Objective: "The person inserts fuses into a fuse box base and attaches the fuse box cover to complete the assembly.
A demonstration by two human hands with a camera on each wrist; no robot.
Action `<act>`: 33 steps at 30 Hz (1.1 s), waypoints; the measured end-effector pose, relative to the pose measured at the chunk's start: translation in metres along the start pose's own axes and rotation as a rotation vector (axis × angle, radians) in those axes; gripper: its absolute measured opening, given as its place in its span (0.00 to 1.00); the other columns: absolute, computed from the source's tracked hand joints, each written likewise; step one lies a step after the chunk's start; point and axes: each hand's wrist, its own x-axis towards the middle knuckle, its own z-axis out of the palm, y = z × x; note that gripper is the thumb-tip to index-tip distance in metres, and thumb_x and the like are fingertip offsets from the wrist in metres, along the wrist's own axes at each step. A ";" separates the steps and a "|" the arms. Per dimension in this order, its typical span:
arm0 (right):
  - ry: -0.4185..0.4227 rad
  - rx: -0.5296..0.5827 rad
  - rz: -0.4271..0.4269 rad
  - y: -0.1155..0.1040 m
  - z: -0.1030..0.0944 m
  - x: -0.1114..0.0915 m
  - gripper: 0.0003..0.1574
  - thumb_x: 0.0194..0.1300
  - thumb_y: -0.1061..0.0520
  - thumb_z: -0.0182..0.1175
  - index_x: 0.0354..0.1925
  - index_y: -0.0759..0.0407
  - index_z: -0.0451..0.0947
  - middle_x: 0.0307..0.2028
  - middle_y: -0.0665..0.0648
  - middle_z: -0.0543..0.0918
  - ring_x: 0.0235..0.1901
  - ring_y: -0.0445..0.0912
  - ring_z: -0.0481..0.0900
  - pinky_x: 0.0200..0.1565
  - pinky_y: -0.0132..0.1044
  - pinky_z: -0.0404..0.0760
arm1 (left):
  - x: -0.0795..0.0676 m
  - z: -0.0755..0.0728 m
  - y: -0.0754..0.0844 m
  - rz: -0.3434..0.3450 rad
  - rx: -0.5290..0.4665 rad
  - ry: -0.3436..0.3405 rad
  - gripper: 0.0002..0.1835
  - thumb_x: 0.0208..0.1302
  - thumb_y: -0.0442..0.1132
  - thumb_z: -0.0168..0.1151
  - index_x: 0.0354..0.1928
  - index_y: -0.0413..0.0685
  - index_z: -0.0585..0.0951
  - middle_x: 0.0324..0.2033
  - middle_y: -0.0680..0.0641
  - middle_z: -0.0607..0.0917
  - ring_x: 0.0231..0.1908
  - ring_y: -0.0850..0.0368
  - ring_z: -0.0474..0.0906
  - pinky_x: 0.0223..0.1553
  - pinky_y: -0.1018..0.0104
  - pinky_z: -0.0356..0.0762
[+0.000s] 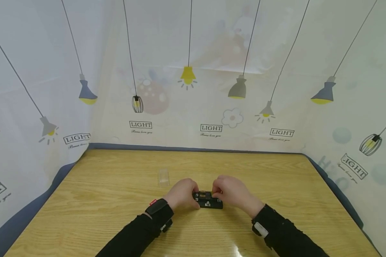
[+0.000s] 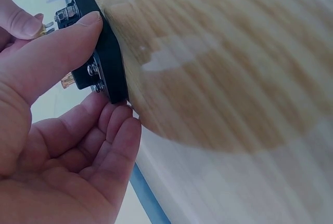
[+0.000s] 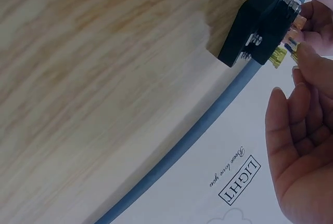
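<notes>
On the wooden table lies a black fuse block (image 1: pixel 209 204) with metal screw terminals (image 3: pixel 255 39) along its side. My left hand (image 1: pixel 181 194) grips its left end, the thumb (image 2: pixel 78 34) pressed along the near side. Above the block's right part, my right hand (image 1: pixel 232 191) pinches a small yellow blade fuse (image 2: pixel 42 31) between thumb and fingertips, its metal prongs showing. Another yellow fuse (image 3: pixel 278 56) and an orange fuse (image 3: pixel 298 23) stick up from the block in the right wrist view. The fingers hide part of the block's top.
A clear plastic cover (image 1: pixel 163 177) lies on the table (image 1: pixel 122 200), beyond the left hand. Pale cloth walls (image 1: pixel 180 132) printed with lamps enclose the table's back and sides, with a dark blue band along the table's back edge.
</notes>
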 end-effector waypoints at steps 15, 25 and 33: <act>-0.012 -0.001 0.007 -0.002 0.003 0.000 0.08 0.50 0.53 0.67 0.25 0.46 0.75 0.24 0.42 0.69 0.24 0.35 0.67 0.28 0.31 0.71 | 0.000 0.000 0.000 -0.006 -0.006 -0.006 0.18 0.35 0.45 0.75 0.30 0.48 0.80 0.26 0.54 0.78 0.27 0.61 0.69 0.32 0.68 0.69; -0.012 -0.034 0.003 -0.005 0.003 -0.001 0.10 0.51 0.53 0.67 0.25 0.46 0.73 0.24 0.42 0.69 0.24 0.36 0.66 0.28 0.31 0.70 | 0.001 0.000 -0.001 0.005 -0.003 0.002 0.18 0.34 0.44 0.75 0.30 0.48 0.81 0.26 0.54 0.78 0.26 0.61 0.69 0.32 0.68 0.69; -0.025 -0.045 0.008 -0.006 0.004 -0.001 0.10 0.51 0.53 0.66 0.24 0.45 0.72 0.24 0.41 0.68 0.24 0.36 0.66 0.28 0.31 0.70 | 0.000 0.000 -0.001 0.000 0.000 0.003 0.18 0.34 0.45 0.75 0.31 0.48 0.81 0.27 0.55 0.78 0.27 0.62 0.70 0.33 0.68 0.70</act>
